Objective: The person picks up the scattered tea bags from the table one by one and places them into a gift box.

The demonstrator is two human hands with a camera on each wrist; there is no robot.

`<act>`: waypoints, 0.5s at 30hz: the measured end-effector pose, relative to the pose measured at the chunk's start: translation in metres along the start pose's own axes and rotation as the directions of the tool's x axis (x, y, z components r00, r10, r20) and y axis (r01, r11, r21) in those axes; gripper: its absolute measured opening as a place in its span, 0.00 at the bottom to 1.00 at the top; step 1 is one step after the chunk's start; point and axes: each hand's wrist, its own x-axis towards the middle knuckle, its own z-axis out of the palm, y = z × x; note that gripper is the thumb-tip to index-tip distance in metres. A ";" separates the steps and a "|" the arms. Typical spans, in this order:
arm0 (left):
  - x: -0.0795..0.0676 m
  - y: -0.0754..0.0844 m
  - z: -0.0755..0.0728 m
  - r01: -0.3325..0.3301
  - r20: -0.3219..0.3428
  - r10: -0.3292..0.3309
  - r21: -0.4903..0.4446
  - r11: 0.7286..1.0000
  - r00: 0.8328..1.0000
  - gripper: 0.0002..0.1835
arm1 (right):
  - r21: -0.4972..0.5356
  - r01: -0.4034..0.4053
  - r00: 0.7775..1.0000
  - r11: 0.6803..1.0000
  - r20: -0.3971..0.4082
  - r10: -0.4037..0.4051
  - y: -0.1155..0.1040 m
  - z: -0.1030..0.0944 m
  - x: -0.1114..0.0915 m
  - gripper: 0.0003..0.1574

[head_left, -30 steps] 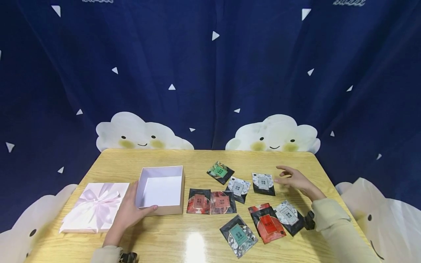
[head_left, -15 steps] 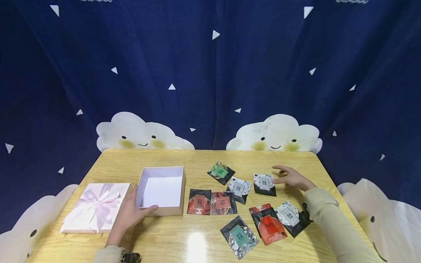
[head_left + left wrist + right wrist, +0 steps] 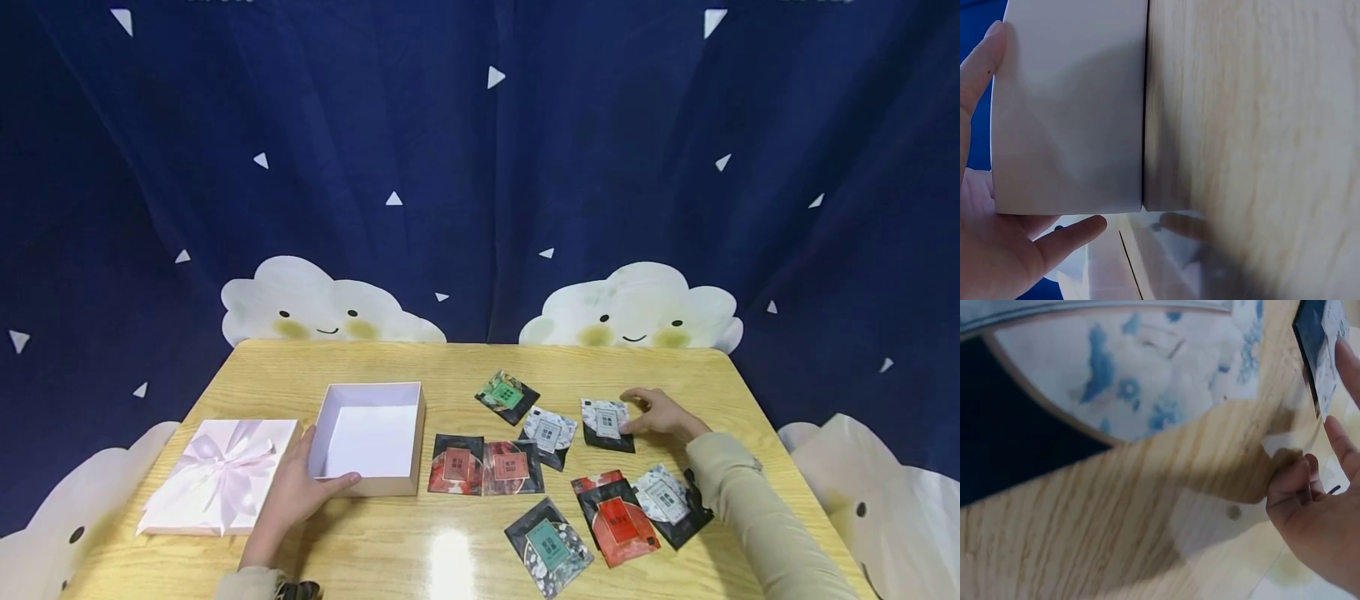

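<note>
My left hand (image 3: 298,487) rests at the near left corner of an open white box (image 3: 420,442), thumb along its front wall and the other fingers by its left side. In the left wrist view, the thumb and fingers look mostly straight beside the box wall (image 3: 1072,125). My right hand (image 3: 663,414) is at the right edge of a black-and-white floral sachet (image 3: 606,423), which lies on the table. Its thumb meets the sachet's right side, and the index finger reaches the far right corner. In the right wrist view, two fingertips touch the sachet (image 3: 1322,350), with the remaining fingers curled.
A pink lid (image 3: 217,483) with a ribbon bow lies left of the box. Several sachets spread across the wooden table (image 3: 360,550), including a green one (image 3: 507,396), a red one (image 3: 618,521), a teal-labelled one (image 3: 549,546) and another white floral one (image 3: 670,504).
My right hand has moved left and slightly down, from beside the floral sachet onto its right edge. The left hand stays at the box corner.
</note>
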 end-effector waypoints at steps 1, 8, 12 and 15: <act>0.000 0.000 0.000 0.003 0.000 -0.003 -0.005 1.000 1.000 0.59 | -0.002 -0.004 1.000 1.000 -0.003 0.004 -0.001 0.000 0.000 0.43; -0.001 -0.001 0.000 0.009 -0.004 -0.009 -0.020 1.000 1.000 0.59 | -0.054 0.021 0.998 0.998 -0.053 -0.024 -0.007 0.005 -0.001 0.34; -0.001 -0.001 -0.001 0.016 0.003 -0.016 -0.019 1.000 1.000 0.60 | -0.044 -0.004 0.995 0.999 -0.097 -0.001 -0.008 0.009 -0.002 0.28; 0.000 -0.002 0.000 0.021 0.008 -0.020 -0.021 1.000 1.000 0.60 | 0.008 -0.064 0.989 0.998 -0.133 0.064 -0.009 0.010 -0.003 0.26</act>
